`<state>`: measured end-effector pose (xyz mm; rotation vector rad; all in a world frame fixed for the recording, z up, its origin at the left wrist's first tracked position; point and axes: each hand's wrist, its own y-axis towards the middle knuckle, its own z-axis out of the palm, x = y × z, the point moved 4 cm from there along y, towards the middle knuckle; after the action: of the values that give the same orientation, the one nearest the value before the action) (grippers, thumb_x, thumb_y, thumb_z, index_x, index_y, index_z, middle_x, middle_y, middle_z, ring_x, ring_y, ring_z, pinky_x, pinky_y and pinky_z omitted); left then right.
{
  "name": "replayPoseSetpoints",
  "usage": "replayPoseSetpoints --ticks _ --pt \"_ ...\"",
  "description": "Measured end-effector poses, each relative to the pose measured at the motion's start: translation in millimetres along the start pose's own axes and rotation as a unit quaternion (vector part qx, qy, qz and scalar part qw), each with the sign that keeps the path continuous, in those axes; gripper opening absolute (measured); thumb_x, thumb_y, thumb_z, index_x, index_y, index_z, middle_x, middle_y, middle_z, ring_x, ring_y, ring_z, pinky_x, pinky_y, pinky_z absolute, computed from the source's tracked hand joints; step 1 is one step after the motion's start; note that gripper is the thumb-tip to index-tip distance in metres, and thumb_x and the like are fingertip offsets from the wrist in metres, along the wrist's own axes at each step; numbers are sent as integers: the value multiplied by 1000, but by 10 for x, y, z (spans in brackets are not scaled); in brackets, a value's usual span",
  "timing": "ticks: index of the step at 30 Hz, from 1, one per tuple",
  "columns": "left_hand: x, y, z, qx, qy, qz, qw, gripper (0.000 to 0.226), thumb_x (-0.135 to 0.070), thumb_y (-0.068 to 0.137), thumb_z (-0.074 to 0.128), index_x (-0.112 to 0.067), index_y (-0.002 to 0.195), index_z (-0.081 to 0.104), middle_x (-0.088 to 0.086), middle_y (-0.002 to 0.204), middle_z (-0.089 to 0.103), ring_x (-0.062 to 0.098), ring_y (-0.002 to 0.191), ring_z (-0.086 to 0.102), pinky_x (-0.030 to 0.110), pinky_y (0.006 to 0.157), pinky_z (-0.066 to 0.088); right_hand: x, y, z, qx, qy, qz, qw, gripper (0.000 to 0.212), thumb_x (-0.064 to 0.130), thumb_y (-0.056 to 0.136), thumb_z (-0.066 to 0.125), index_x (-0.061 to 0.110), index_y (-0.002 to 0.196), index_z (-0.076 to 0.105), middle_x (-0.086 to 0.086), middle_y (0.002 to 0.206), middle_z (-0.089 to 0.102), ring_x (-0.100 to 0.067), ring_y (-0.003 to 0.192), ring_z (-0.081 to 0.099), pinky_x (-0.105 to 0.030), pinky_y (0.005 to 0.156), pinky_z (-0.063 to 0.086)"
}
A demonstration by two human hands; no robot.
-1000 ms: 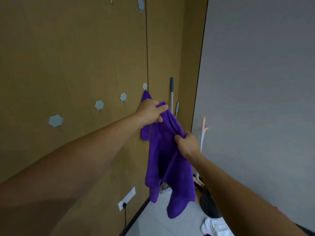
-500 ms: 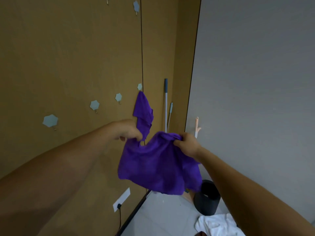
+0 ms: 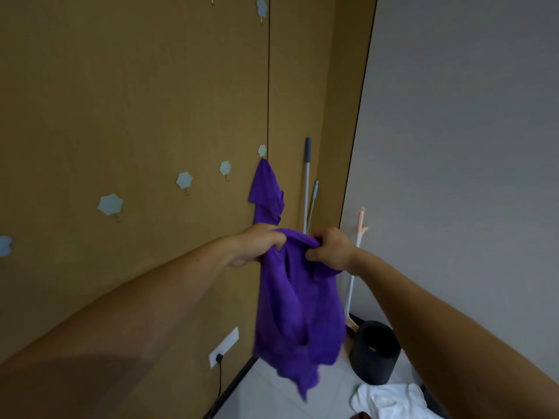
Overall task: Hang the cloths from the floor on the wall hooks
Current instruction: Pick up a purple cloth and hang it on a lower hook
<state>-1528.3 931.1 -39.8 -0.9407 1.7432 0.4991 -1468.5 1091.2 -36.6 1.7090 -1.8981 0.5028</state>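
Purple cloth [image 3: 298,309] hangs against the wooden wall [image 3: 136,101], one corner up at the wall hook [image 3: 262,151] beside the panel seam, while my left hand [image 3: 260,244] and right hand [image 3: 329,251], close together, each clench its bunched upper fold, the rest drooping below them.

Purple cloth [image 3: 298,313]: L hand [image 3: 260,244], R hand [image 3: 329,249]

Nothing readable anywhere, honestly. No print or tag showing on the big purple fleecy cloth [image 3: 298,313] or the white wall socket plate [image 3: 224,347].
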Motion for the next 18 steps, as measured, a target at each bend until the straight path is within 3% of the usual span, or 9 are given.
replayPoseSetpoints --ticks 2,5,7,9,11,15,18 --pt "-3 -72 -77 -22 -40 -1 999 15 -10 47 46 -19 58 41 -1 55 35 13 51 31 24 48 21 -18 7 -3 -31 88 19 995 11 13 78 71 15 74 61 -3 72 60 -12 63 54 -17 53 43" --pt "45 -205 -194 2 -55 -44 998 11 -10 44 47 -19 48 42 -3 48 39 13 45 36 20 45 25 85 3 15 -52 166 9 985 12 7 78 72 10 87 64 -7 82 64 -17 74 59 -29 65 50" --pt "93 -262 -224 75 -89 -85 990 17 -14 50 58 -11 66 62 5 64 59 18 59 54 25 56 43 217 27 43 -87 176 -7 981 14 7 77 72 14 83 62 -7 82 65 -19 76 60 -37 70 52" --pt "102 -277 -237 136 -101 -86 982 34 -24 64 70 -10 95 71 10 96 71 24 86 65 31 80 53 384 61 87 -110 169 -43 978 14 8 76 72 15 82 63 -3 79 66 -17 74 60 -35 68 51" --pt "99 -277 -270 110 -93 -62 988 30 -24 68 73 -12 96 74 12 104 72 25 92 68 34 88 54 527 93 126 -106 141 -76 981 19 11 74 73 14 91 66 -1 84 68 -15 75 61 -33 71 51" --pt "208 -253 -482 7 -136 -39 990 12 -6 66 64 -11 72 73 12 85 72 22 76 70 29 73 56 538 114 84 -116 31 -62 991 20 17 73 71 23 91 64 4 87 67 -18 82 64 -36 75 55" --pt "311 -304 -589 -8 -168 -57 984 21 -1 58 55 -8 71 70 11 81 70 22 75 69 26 67 55 502 86 49 -164 67 -54 983 20 15 77 68 20 96 63 0 86 67 -20 81 65 -44 76 56"
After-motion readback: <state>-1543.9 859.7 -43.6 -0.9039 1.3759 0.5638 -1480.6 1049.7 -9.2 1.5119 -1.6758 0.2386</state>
